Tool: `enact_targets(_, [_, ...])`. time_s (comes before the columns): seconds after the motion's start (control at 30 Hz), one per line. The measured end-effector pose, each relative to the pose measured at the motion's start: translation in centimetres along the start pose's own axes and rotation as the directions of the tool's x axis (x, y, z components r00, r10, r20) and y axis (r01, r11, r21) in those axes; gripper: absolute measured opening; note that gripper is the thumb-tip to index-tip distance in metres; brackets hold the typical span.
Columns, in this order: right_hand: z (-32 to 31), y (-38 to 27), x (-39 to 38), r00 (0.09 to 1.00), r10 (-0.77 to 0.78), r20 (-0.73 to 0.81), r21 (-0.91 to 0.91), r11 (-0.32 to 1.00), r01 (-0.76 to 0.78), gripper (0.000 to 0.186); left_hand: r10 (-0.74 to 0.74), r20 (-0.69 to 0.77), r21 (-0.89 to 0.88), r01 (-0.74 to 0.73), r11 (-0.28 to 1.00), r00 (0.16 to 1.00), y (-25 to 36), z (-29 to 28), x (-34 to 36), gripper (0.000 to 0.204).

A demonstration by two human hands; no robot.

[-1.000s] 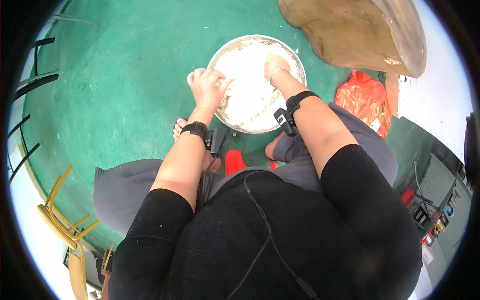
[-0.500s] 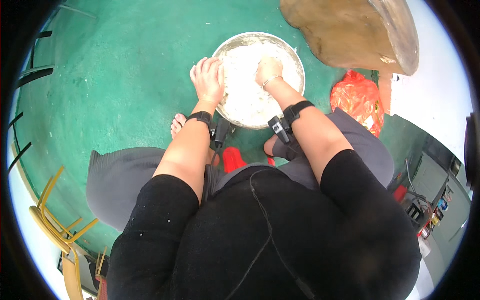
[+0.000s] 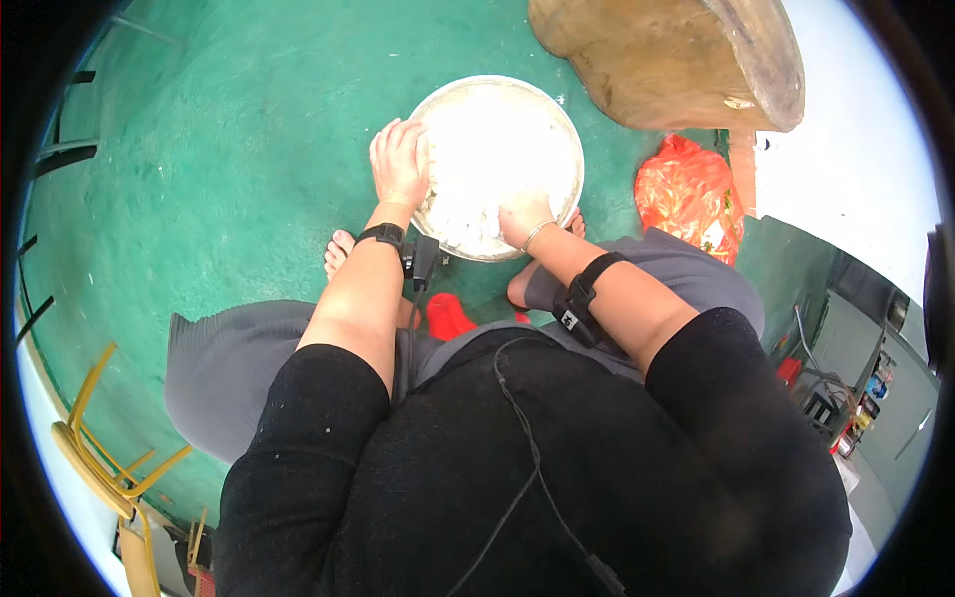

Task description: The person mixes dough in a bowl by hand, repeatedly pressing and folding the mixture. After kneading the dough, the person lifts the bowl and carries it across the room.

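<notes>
A wide round metal basin (image 3: 567,139) sits on the green floor in front of me, filled with a white, soft mass (image 3: 492,149). My left hand (image 3: 400,164) rests on the basin's left rim, fingers curled over the edge. My right hand (image 3: 523,217) is pressed down into the white mass at the near side, its fingers partly buried. Both wrists carry black straps. I cannot see what the right fingers enclose.
A large brown wooden slab (image 3: 676,55) lies beyond the basin at the upper right. An orange plastic bag (image 3: 691,194) sits to the right. My bare foot (image 3: 340,251) and a red item (image 3: 448,316) are below the basin. A yellow chair frame (image 3: 95,468) stands lower left.
My right hand has come from the far side of the basin back to the near edge, pushing into the white mass. My left hand stays on the left rim.
</notes>
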State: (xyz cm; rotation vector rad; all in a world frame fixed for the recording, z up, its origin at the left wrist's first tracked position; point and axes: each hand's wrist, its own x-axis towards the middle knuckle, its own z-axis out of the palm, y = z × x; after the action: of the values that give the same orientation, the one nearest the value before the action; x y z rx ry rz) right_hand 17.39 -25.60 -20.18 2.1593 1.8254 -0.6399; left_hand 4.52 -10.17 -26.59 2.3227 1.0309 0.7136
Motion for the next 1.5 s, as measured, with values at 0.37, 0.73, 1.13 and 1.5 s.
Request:
enact_targets(0.37, [0.7,0.3,6.6,0.974,-0.194,0.118,0.102,0.978,0.182,0.017,0.001,0.048,-0.021,0.0,1.0,0.999,0.4,0.1,0.2,0.016])
enact_targets(0.73, [-0.8,-0.3,11.1,0.995,0.015,0.102,0.058,0.998,-0.022,0.011,0.06,0.058,-0.013,-0.059,0.998,0.997,0.8,-0.2,0.5,0.019])
enact_targets(1.13, [-3.4,5.0,7.8,0.976,-0.158,-0.152,0.125,0.976,0.177,0.023,-0.183,-0.117,0.073,0.193,0.979,0.976,-0.2,-0.1,-0.6,0.03])
enact_targets(1.5, [-1.4,0.7,15.3,0.929,0.217,0.3,0.107,0.96,-0.259,0.032,-0.318,-0.023,0.017,0.319,0.948,0.948,-0.5,0.6,-0.8,0.025])
